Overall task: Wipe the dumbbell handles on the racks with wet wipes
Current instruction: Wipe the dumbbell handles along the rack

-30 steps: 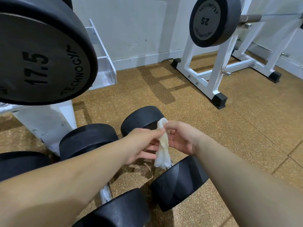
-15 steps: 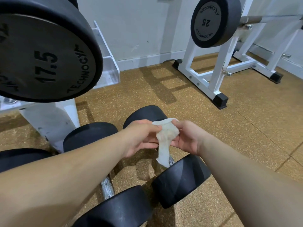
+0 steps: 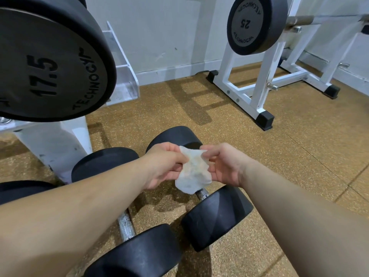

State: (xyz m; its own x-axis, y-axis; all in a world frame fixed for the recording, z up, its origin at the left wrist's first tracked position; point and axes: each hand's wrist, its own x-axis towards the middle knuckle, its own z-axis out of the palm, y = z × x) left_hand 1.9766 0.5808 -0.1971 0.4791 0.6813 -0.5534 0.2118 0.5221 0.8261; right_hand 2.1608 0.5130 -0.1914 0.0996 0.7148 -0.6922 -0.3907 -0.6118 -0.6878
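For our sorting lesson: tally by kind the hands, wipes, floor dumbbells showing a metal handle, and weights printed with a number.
Hands: 2, left hand and right hand
Wipes: 1, wet wipe
Floor dumbbells with handle showing: 2, left dumbbell and right dumbbell
Numbered weights: 2, 17.5 weight and 25 weight
Total: 7

Left hand [image 3: 163, 166], right hand [image 3: 223, 166] pinching wipe [image 3: 194, 172].

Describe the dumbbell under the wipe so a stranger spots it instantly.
Find the big black 17.5 disc on the white rack, upper left. Below, black round-headed dumbbells lie on the tan floor. Take the rightmost dumbbell, alone beneath the crumpled white wet wipe.
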